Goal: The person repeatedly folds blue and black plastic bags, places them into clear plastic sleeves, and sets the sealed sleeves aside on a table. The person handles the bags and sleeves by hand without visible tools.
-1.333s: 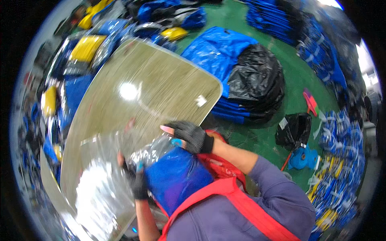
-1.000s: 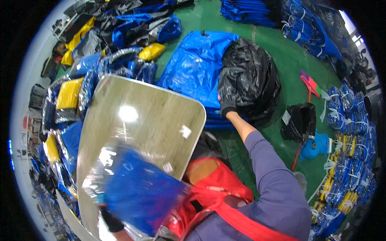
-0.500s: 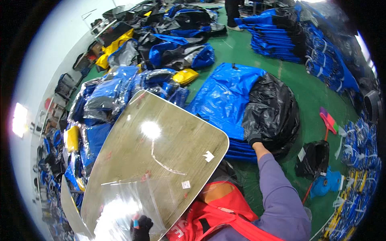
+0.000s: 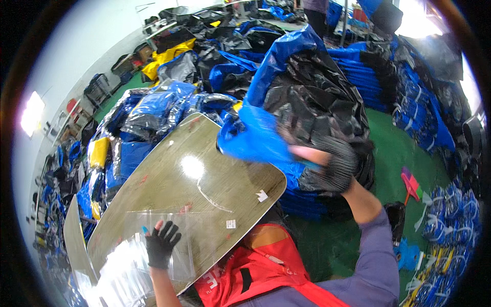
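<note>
Green-floored workroom [image 4: 332,245], heaped with blue and black bagged bundles [image 4: 153,112] along the wall side. A rounded wooden tabletop [image 4: 194,199] is sitting in front of the person. The right hand [image 4: 332,163], gloved, is clamping closed on a blue-and-black plastic garment [image 4: 286,112], lifting it above the table's far right corner. It looks light, limp and slippery; gripping at a bunched fold seems safest. The left hand [image 4: 161,243], gloved, fingers spread apart, is pressing flat on clear plastic bags [image 4: 133,256] near the table's near edge; they look thin and slick. The middle of the tabletop is offering open room; piles are crowding its far edge.
</note>
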Motion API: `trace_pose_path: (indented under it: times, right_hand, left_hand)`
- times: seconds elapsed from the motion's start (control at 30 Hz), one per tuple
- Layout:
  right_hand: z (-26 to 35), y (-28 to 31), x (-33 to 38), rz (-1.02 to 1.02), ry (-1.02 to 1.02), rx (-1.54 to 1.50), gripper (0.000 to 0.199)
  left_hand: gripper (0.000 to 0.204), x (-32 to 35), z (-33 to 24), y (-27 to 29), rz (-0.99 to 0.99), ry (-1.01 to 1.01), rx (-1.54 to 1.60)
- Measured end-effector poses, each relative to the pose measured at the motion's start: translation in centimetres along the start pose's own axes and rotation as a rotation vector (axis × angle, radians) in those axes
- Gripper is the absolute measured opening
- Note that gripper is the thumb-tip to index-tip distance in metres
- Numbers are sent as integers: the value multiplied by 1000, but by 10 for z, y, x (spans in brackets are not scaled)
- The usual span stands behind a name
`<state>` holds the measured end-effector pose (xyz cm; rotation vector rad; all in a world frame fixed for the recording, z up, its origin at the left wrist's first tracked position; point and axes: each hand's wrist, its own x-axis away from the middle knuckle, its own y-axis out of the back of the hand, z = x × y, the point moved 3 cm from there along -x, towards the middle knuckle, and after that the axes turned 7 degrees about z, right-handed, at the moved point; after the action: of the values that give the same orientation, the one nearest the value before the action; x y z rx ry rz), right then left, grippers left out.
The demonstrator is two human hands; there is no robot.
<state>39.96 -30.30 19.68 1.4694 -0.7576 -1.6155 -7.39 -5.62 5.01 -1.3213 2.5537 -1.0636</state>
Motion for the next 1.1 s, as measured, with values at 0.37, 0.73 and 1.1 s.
trace_pose_path:
  times: [0.37,0.73,1.1]
  right_hand:
    - [90,-54,120,299,248,-526,34]
    - [-33,-116,5,66,-627,80,69]
    - [-185,-248,9,285,-996,-78,47]
  left_hand:
    - [59,-9,-27,11,33,84,-244]
    - [55,120,-121,108,-10,99,-937]
    - [58,185,-10,40,-255,284,-495]
